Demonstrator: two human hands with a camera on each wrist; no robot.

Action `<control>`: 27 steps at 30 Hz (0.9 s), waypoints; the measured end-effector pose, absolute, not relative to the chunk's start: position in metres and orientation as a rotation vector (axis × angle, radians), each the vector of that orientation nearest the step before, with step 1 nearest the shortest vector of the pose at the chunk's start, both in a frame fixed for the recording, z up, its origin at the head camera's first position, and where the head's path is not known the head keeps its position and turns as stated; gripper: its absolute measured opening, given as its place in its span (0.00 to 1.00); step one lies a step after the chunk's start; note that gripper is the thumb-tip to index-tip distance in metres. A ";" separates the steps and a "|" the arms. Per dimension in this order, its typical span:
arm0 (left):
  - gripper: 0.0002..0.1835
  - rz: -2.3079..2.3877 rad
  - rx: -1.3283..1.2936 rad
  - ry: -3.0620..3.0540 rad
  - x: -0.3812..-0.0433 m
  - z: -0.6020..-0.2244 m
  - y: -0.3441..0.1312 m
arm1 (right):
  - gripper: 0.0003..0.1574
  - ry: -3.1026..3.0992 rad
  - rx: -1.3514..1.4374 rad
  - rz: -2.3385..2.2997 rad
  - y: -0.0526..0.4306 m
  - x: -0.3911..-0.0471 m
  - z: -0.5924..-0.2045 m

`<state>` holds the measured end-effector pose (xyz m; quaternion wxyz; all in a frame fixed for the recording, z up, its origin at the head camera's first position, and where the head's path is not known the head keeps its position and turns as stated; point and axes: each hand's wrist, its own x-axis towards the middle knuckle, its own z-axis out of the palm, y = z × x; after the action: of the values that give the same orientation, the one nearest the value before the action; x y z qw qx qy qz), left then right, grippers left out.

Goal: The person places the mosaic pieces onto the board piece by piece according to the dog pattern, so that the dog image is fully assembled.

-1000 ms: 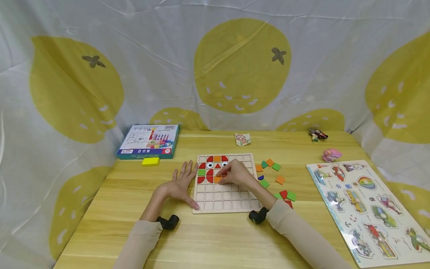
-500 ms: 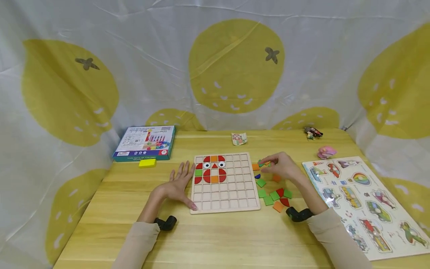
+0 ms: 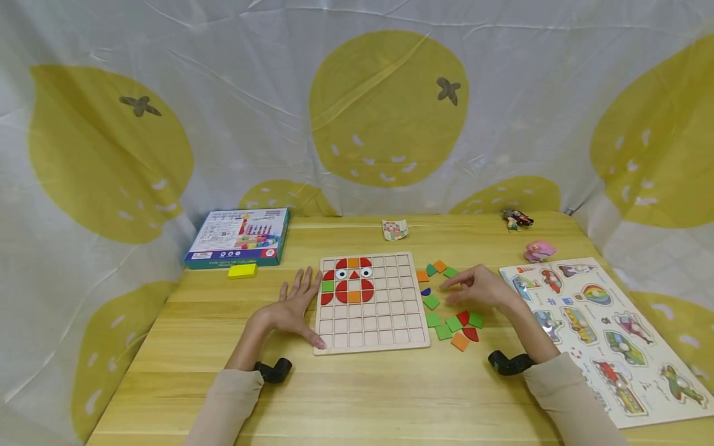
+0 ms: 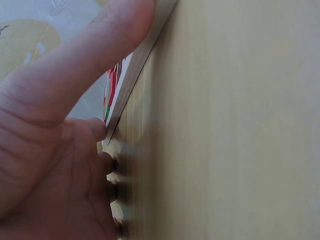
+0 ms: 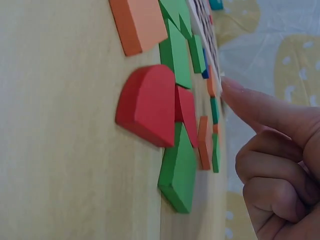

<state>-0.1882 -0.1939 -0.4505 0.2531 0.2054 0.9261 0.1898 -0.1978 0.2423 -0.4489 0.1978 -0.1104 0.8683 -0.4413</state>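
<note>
A wooden grid board (image 3: pixel 390 323) lies in front of me. Red, orange, green and eye-patterned tiles (image 3: pixel 354 285) fill part of its upper left. My left hand (image 3: pixel 291 311) is spread along the board's left side, its thumb at the near left corner. Right of the board, my right hand (image 3: pixel 478 290) hovers over loose tiles, index finger extended and other fingers curled, nothing seen between them. In the right wrist view a red rounded tile (image 5: pixel 150 105), an orange tile (image 5: pixel 139 25) and several green tiles (image 5: pixel 178 172) lie below the hand.
A boxed set (image 3: pixel 238 238) and a yellow block (image 3: pixel 242 271) stand at the back left. Behind the board lies a small picture card (image 3: pixel 395 230). A vehicle puzzle board (image 3: pixel 605 337), a pink toy (image 3: pixel 539 251) and a dark figure (image 3: pixel 517 219) are on the right.
My right hand has left the tiles on the board and moved right, over the loose pieces. The left hand stays at the board's edge. The head view has shifted slightly.
</note>
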 end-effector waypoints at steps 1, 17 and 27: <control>0.80 0.516 0.557 2.516 -0.188 -0.451 -0.194 | 0.19 2.429 -0.312 -1.226 0.241 -0.198 -0.450; 0.80 0.508 0.555 2.510 -0.187 -0.450 -0.193 | 0.18 2.489 -0.150 -1.272 0.227 -0.219 -0.450; 0.80 0.479 0.558 2.525 -0.189 -0.452 -0.192 | 0.22 2.345 -0.262 -1.241 0.262 -0.204 -0.441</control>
<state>-0.1893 -0.1924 -0.4525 0.2531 0.2053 0.9288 0.1763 -0.2041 0.2620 -0.4407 0.2357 -0.0955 0.8547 -0.4525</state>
